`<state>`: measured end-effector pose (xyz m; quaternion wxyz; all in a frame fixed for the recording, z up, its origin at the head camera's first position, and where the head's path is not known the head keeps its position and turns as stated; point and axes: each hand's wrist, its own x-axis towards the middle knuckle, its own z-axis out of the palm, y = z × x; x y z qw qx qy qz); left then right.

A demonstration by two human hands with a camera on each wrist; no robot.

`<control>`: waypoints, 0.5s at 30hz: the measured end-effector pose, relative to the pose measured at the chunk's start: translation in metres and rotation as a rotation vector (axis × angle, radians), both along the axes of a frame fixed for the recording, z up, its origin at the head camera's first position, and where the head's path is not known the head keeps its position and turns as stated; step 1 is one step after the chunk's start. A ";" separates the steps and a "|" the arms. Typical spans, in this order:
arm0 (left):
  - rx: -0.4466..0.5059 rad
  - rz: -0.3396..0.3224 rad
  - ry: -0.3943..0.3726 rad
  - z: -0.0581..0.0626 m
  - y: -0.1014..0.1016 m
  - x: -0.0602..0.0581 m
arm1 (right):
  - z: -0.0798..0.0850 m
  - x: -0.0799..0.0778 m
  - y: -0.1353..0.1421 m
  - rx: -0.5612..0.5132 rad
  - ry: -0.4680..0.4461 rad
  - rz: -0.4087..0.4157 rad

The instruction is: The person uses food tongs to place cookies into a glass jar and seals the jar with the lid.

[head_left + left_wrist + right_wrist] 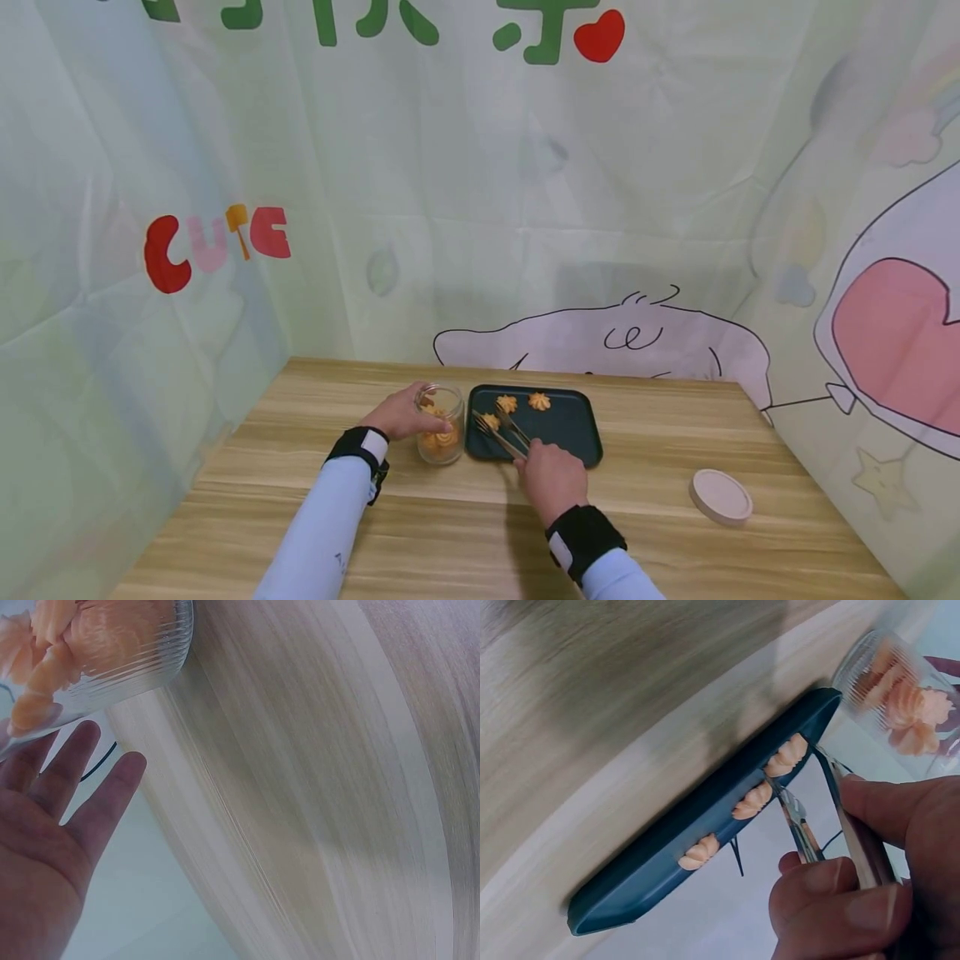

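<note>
Pale blue sleeves [315,525] — black wrist straps [591,532] with white patches [560,550]

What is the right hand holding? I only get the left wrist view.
Observer: The right hand grips tongs.
Operator: What lies to the right of the jar?
Observer: A dark tray bearing three cookies.
Operator: Is the jar capped?
Observer: No, the head view shows it uncovered.
</note>
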<state>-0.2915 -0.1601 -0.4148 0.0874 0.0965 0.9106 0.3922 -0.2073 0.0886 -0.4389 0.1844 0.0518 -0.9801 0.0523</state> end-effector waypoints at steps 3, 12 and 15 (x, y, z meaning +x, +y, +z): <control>-0.001 -0.001 -0.003 0.000 0.000 -0.001 | 0.005 0.004 0.000 0.010 -0.002 -0.005; 0.000 0.006 -0.011 -0.001 0.000 -0.002 | 0.009 0.009 0.003 0.012 -0.027 -0.012; 0.000 0.006 -0.012 -0.001 0.001 -0.002 | 0.009 0.009 0.007 0.005 -0.026 -0.002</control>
